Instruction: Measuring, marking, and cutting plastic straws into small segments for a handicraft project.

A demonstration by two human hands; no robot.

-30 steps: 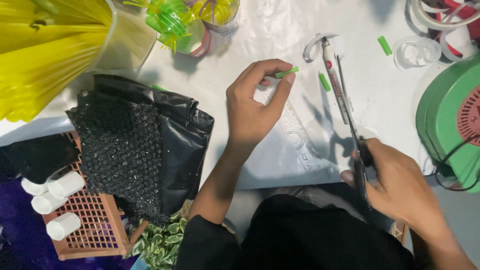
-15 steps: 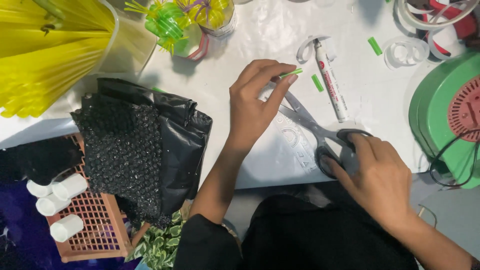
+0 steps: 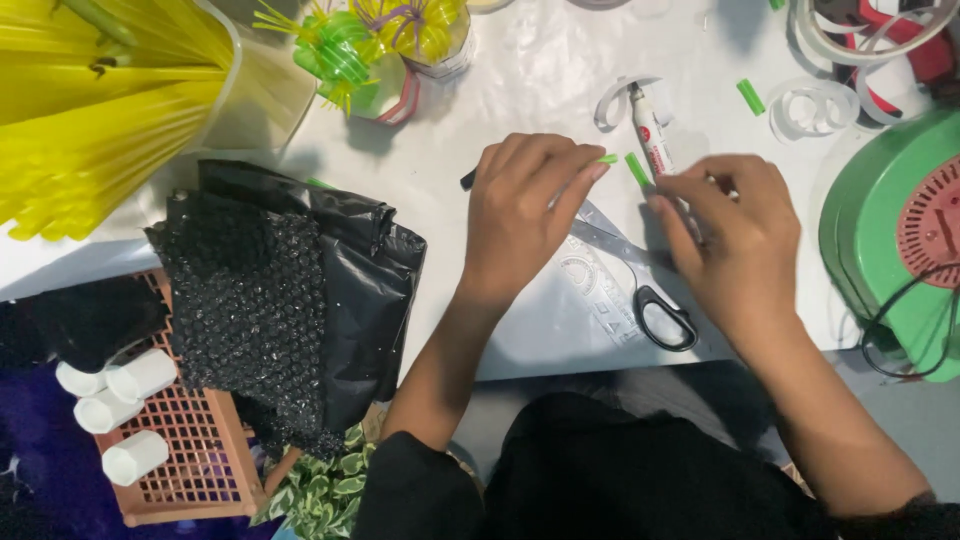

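I am seeing my left hand (image 3: 525, 215) resting on the white table (image 3: 520, 70), its fingers curled together and pinching a short green straw piece (image 3: 607, 158) at the tips. My right hand (image 3: 735, 235) is hovering just beside it, fingers bent and nearly closed; I cannot tell whether they are gripping anything. A second green piece (image 3: 637, 169) is lying between the two hands, next to a white marker pen (image 3: 651, 135). The black-handled scissors (image 3: 640, 290) are lying flat on the table under the hands, held by neither.

At the far left a clear container (image 3: 250, 90) is holding a thick bundle of yellow straws (image 3: 90, 110). Beside it a small clear cup (image 3: 385, 85) is carrying a green straw flower (image 3: 335, 50). Near the lower left an orange lattice basket (image 3: 190, 440) is holding white capped tubes (image 3: 110, 400), with black bubble wrap (image 3: 250, 310) draped over its upper edge.
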